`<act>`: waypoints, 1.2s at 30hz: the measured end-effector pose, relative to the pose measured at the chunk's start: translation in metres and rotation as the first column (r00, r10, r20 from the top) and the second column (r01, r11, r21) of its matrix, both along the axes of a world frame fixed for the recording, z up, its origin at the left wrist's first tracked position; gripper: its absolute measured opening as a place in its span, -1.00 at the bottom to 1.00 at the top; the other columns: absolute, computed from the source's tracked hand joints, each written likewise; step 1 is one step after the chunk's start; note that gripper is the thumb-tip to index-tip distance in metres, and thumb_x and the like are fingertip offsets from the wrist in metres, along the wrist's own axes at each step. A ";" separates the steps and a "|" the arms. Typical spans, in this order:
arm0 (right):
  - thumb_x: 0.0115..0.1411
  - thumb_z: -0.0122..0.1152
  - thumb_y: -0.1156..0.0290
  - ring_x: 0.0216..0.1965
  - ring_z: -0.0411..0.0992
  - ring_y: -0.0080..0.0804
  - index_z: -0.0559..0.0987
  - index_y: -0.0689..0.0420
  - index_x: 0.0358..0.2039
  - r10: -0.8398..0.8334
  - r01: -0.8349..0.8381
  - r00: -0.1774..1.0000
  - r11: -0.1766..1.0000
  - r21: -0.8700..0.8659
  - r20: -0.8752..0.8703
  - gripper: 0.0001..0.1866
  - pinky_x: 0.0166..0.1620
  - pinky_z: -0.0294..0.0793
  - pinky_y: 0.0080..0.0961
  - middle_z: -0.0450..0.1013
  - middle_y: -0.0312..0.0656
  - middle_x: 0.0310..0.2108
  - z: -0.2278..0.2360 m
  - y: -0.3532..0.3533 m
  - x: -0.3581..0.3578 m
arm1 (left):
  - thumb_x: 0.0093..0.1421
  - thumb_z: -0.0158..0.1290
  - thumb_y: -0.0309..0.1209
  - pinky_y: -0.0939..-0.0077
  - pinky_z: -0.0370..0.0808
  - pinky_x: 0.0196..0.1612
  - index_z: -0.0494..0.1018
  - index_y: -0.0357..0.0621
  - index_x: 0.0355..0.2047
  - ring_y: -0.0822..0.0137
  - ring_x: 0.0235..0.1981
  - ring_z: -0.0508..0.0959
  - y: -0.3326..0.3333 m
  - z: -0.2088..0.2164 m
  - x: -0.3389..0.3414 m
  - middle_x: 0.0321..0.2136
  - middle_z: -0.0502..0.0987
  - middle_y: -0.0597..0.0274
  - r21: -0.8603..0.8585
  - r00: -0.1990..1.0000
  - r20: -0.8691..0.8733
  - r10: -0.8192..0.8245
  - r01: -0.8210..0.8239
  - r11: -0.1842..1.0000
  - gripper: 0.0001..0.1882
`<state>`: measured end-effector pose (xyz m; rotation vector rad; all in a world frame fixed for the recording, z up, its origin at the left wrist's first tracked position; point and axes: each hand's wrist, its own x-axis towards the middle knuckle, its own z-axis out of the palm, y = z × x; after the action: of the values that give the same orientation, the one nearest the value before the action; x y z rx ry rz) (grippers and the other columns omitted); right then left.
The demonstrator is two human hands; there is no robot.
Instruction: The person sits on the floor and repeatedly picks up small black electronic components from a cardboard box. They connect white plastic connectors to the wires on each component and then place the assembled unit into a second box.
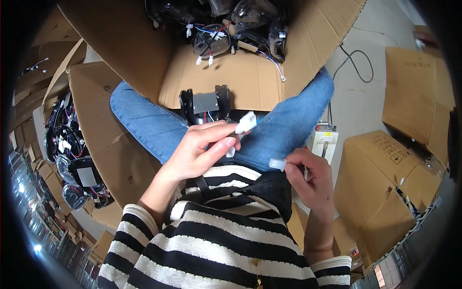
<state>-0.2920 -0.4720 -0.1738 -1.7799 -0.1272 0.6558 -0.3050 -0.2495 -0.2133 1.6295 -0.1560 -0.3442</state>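
Note:
My left hand is closed, thumb and fingers pinching a white plastic wire connector. Just under those fingers another small white connector shows, its wire hidden. Lower and to the right, my right hand pinches a translucent white connector by its end; the two hands are apart. Beyond my left hand, between my legs, sits a black plastic part with a grey square panel. Red, white and blue wires run from under that panel toward my hands, partly hidden.
An open cardboard box stands before me with black wired units inside. Another box at left sits beside more black units. Closed cartons stand at right, near a small white device with a dark cable.

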 end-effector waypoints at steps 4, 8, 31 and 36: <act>-0.05 0.03 0.58 -0.71 0.11 -0.62 0.41 0.22 -0.56 0.052 -0.055 0.998 0.996 0.068 0.042 -0.99 -0.64 0.08 -0.71 0.26 -0.31 -0.69 0.006 0.004 0.007 | 0.03 -0.11 -0.57 0.54 0.29 -0.53 0.39 -0.35 -0.27 0.36 -0.60 0.36 0.008 0.000 0.003 -0.58 0.37 0.17 -0.021 0.991 0.029 -0.132 0.133 0.991 -0.77; -0.04 0.02 0.58 -0.71 0.13 -0.60 0.41 0.23 -0.55 0.080 -0.081 0.997 0.994 0.074 0.017 -0.99 -0.63 0.10 -0.71 0.27 -0.28 -0.68 0.013 0.007 0.013 | 0.01 -0.12 -0.53 0.47 0.32 -0.40 0.42 -0.35 -0.32 0.21 -0.48 0.40 0.012 0.000 0.008 -0.47 0.43 0.07 0.051 0.957 0.014 -0.289 0.288 0.956 -0.77; -0.02 -0.02 0.62 -0.64 0.14 -0.71 0.39 0.28 -0.54 -0.275 0.275 0.959 0.961 -0.017 -0.066 -0.98 -0.57 0.10 -0.78 0.26 -0.31 -0.67 0.016 -0.004 0.013 | 0.05 -0.08 -0.36 0.64 0.31 -0.45 0.41 -0.28 -0.28 0.43 -0.49 0.41 0.082 0.062 -0.014 -0.51 0.42 0.24 0.506 0.979 0.100 0.178 -0.204 0.838 -0.72; -0.01 -0.03 0.62 -0.63 0.14 -0.71 0.39 0.28 -0.56 -0.147 0.145 0.987 0.989 -0.036 -0.059 -0.97 -0.57 0.09 -0.77 0.26 -0.33 -0.66 0.002 -0.013 0.005 | 0.15 -0.21 -0.43 0.57 0.28 -0.18 0.29 -0.22 -0.12 0.34 -0.26 0.36 0.258 0.195 -0.137 -0.32 0.38 0.09 0.534 0.470 0.731 0.495 -0.845 0.014 -0.71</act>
<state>-0.2868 -0.4847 -0.1715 -1.7785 0.0554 0.6090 -0.4417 0.0081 -0.0180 2.5729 0.7575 0.8839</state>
